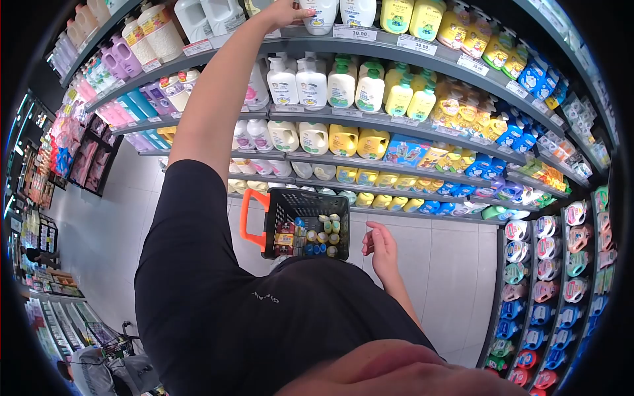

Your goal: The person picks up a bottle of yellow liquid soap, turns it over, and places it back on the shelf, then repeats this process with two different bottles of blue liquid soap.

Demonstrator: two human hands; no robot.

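My left hand (288,13) is raised to the upper shelf, its fingertips touching a white bottle (320,16) that stands behind the price strip (354,33). The palm side and whatever else it may grip are partly cut off by the frame's top edge. Down at waist height, my right hand (381,247) hangs with its fingers loosely curved and apart, holding nothing. Just left of it is a dark basket (272,214) with an orange handle (245,214); small bottles (323,231) and red-and-yellow packs (284,239) lie inside.
Shelves (396,123) of white, green and yellow bottles curve across the front. Another rack (495,317) of detergent bottles stands at the right. Behind on the left are a cart (99,363) and clothing displays (86,155). Pale floor tiles (456,270) lie between the racks.
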